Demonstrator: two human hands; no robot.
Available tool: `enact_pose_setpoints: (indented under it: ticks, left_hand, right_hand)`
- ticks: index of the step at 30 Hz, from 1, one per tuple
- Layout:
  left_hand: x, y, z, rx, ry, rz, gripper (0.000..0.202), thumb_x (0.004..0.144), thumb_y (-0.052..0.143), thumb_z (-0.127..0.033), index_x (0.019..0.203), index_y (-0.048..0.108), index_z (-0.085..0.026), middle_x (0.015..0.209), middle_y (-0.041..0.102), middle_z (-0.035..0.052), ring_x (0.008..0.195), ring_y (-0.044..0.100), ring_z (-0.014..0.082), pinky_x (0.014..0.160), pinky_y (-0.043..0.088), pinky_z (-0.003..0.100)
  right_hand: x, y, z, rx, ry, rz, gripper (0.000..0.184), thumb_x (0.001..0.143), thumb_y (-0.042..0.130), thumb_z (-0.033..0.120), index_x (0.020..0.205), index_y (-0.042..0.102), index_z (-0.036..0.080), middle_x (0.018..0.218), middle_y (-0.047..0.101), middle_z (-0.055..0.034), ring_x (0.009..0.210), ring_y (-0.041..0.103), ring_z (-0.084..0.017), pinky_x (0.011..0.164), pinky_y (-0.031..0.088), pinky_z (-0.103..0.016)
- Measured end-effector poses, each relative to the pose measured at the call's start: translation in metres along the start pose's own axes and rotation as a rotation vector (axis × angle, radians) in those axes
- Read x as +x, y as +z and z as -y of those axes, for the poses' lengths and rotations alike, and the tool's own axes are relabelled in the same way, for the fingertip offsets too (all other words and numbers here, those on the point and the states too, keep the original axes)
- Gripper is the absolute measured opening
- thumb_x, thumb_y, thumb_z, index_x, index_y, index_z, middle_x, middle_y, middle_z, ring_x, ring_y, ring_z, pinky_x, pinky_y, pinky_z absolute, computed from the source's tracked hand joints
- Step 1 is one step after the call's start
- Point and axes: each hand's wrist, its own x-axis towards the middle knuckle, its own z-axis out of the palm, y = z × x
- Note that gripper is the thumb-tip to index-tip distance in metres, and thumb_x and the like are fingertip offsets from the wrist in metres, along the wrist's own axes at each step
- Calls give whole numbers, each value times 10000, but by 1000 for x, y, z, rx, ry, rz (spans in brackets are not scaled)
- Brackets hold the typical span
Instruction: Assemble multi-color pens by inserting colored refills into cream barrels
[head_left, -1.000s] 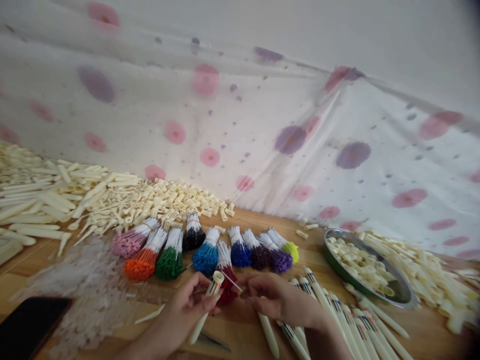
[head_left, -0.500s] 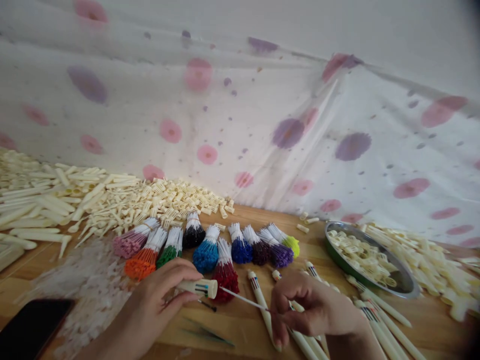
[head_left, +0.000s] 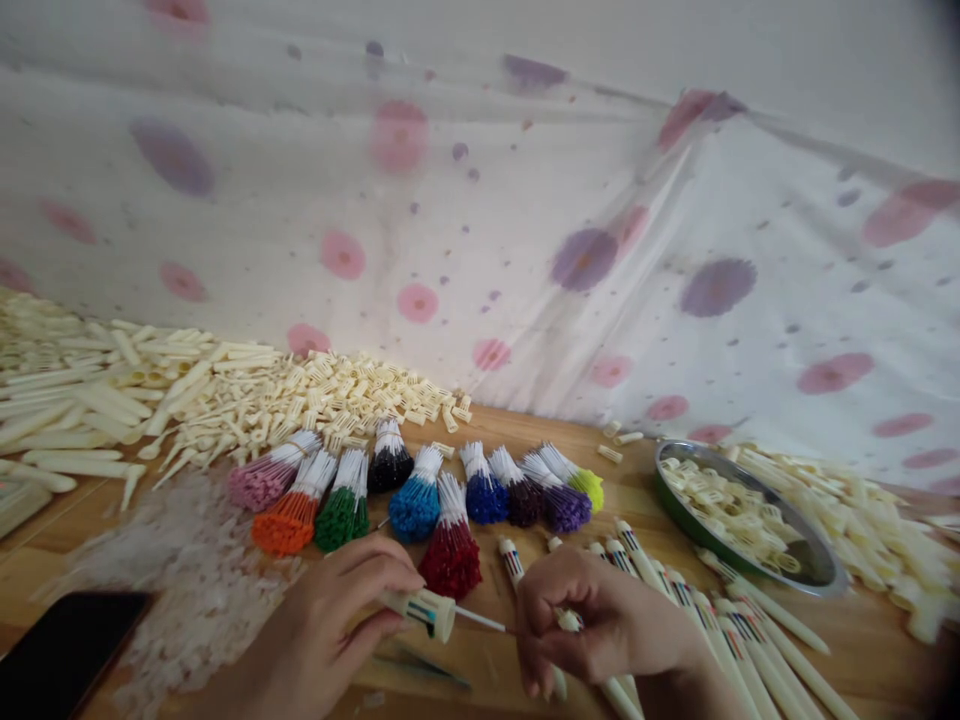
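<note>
My left hand (head_left: 352,610) is closed around a cream slotted pen barrel top (head_left: 435,614), with dark and blue sliders showing in its slots. Its round open end faces right. Between the fingertips of my right hand (head_left: 592,620) is a thin white pen refill (head_left: 481,620), whose left end meets the barrel's open end. Just behind my hands stand tied bundles of coloured refills, among them a red bundle (head_left: 452,550), a green bundle (head_left: 343,505) and a blue bundle (head_left: 415,500). Tweezers (head_left: 427,665) lie below the barrel piece, partly hidden.
Multicolour pens (head_left: 720,640) lie in a row at the right, by a metal bowl (head_left: 836,578) of cream rings. Heaps of cream pen parts (head_left: 360,395) cover the back left. Small clear pieces (head_left: 187,580) and a phone (head_left: 71,650) lie at front left. A flowered sheet (head_left: 450,230) hangs behind.
The refill's left end has come to the barrel's open end, where before there was a small gap. My left hand has shifted slightly right and down; my right hand has moved a little left.
</note>
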Motion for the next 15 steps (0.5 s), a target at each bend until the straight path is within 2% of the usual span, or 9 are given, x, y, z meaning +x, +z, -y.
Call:
enact_pose_setpoints:
  ticks: [7, 11, 13, 15]
  left_hand:
    - [0, 0, -5, 40, 81, -3, 373, 726, 527, 20, 939, 568, -283, 887, 658, -23, 794, 657, 119, 699, 497, 160]
    - [1, 0, -6, 71, 93, -26, 387, 715, 512, 29, 936, 564, -284, 887, 657, -26, 805, 657, 117, 717, 494, 158]
    - [1, -1, -5, 79, 95, -31, 387, 711, 513, 34, 928, 564, -283, 893, 654, -30, 811, 654, 113, 732, 489, 155]
    - [0, -2, -3, 72, 81, -33, 373, 718, 526, 30, 919, 566, -281, 890, 650, -35, 810, 651, 107, 733, 485, 149]
  right_hand:
    - [4, 7, 0, 23, -30, 19, 220, 784, 467, 209, 582, 542, 163, 660, 708, -71, 589, 646, -124, 536, 461, -200]
    - [7, 10, -1, 52, -43, 22, 217, 788, 474, 198, 590, 551, 153, 628, 693, -63, 544, 622, -115, 498, 439, -187]
    - [7, 12, 3, -3, -46, 2, 230, 804, 486, 209, 593, 556, 153, 627, 689, -56, 540, 614, -112, 501, 439, -187]
    - [5, 15, 10, -143, -69, -87, 218, 825, 497, 203, 628, 579, 155, 653, 687, -46, 570, 610, -113, 533, 443, -191]
